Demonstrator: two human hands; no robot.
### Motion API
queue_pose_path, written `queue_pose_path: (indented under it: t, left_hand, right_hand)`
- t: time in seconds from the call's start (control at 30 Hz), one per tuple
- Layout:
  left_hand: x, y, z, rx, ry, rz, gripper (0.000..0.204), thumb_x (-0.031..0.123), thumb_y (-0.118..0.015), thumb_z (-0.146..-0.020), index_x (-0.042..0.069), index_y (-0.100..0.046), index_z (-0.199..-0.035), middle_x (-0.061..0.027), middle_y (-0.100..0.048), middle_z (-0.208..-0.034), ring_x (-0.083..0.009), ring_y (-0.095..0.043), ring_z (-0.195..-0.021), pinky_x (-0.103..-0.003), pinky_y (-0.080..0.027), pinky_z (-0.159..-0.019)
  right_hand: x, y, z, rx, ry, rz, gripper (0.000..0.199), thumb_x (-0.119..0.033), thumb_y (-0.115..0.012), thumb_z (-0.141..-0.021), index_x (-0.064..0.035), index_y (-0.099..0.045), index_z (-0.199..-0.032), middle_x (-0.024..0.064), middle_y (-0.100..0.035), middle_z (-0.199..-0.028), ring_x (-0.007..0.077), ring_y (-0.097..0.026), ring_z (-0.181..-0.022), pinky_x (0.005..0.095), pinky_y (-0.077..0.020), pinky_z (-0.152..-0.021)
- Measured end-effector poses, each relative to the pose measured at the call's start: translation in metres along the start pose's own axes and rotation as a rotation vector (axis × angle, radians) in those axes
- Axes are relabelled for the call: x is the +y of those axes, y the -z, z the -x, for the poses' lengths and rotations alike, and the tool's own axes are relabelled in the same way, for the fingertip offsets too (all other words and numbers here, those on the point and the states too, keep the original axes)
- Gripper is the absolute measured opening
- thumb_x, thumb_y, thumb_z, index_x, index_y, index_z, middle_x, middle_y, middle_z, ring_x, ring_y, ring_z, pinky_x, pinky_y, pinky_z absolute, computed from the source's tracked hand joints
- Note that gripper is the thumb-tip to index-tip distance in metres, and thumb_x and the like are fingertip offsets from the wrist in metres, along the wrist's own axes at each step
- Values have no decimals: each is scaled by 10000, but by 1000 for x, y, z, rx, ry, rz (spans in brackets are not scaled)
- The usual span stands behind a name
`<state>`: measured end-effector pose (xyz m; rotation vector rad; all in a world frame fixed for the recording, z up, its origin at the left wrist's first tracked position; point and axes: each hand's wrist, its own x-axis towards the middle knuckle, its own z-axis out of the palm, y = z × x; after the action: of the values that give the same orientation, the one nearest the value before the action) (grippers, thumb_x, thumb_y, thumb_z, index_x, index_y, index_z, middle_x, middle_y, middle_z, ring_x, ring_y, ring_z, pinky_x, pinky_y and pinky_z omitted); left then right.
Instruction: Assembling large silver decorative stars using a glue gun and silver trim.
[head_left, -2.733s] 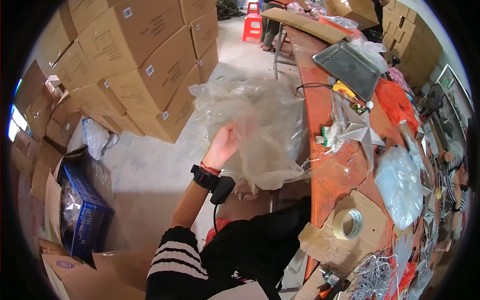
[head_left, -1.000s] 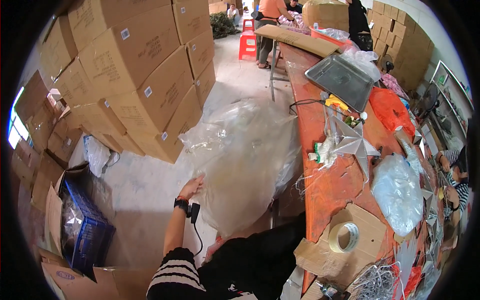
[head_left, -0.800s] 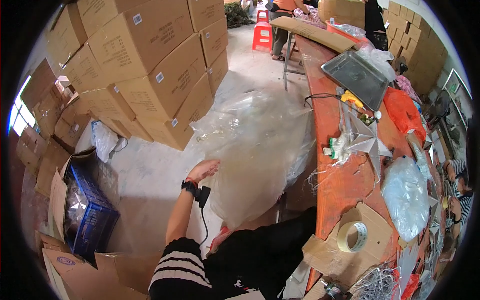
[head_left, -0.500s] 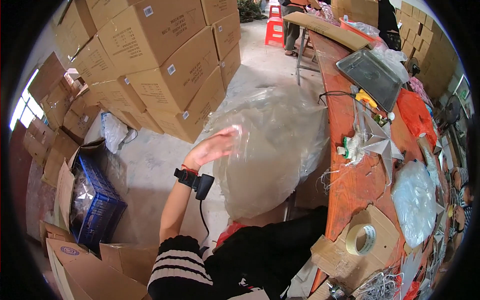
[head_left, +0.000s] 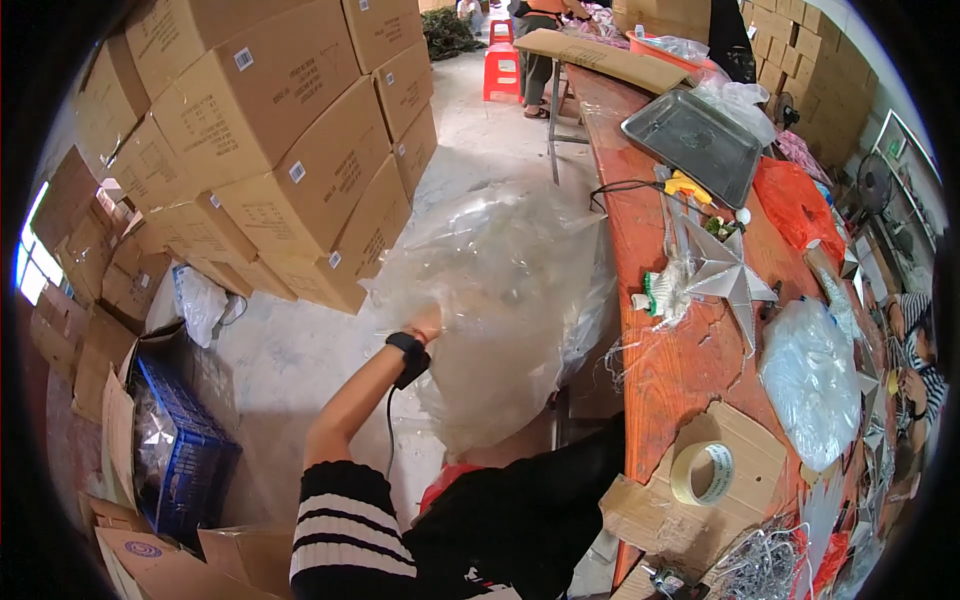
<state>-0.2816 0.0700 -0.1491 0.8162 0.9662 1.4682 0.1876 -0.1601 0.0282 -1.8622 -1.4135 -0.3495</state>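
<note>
- Beside the left edge of the orange-red wooden table [head_left: 650, 375]: large, cloudy plastic bag [head_left: 500, 330].
- At the bag's left side: my left hand [head_left: 426, 322]; I cannot tell my fingers' spread or hold.

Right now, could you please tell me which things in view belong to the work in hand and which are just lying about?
In the work:
left hand
translucent plastic film, right at that hand

Apparently just lying about:
tape roll
silver star
dark tray
blue crate
</note>
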Motion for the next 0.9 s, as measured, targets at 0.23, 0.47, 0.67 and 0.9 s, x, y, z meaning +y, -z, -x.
queue_pose_path:
  t: [0.23,0.47,0.67,0.9]
  left_hand:
    - [-10,4,11,63,0,-95,382,125,-418,-855,67,-369,-1229,-126,-363,-1272,-264,-372,-1160,-393,-292,-981]
    - [-32,1,20,99,18,-154,375,130,-416,-858,63,-372,-1224,-125,-368,-1265,-260,-376,-1153,-388,-295,-977]
    - [-57,-8,37,138,29,-191,370,135,-414,-861,59,-375,-1221,-124,-372,-1259,-257,-380,-1148,-384,-298,-973]
    - [-74,-16,41,174,15,-233,364,141,-412,-864,55,-378,-1216,-122,-377,-1252,-253,-384,-1141,-379,-301,-969]
  right_hand:
    - [15,-1,1,-32,-43,67,155,21,-424,-844,46,-561,-912,150,-562,-832,232,-554,-705,299,-465,-630]
    - [31,-7,2,-7,-75,56,145,0,-435,-846,33,-569,-893,129,-559,-795,197,-516,-612,289,-435,-556]
    - [36,-6,3,-6,-132,56,162,-21,-433,-847,21,-581,-897,108,-559,-759,159,-460,-531,281,-388,-489]
    - [15,-10,-6,-29,-176,22,167,-44,-442,-840,26,-583,-896,128,-587,-811,202,-541,-665,290,-438,-561]
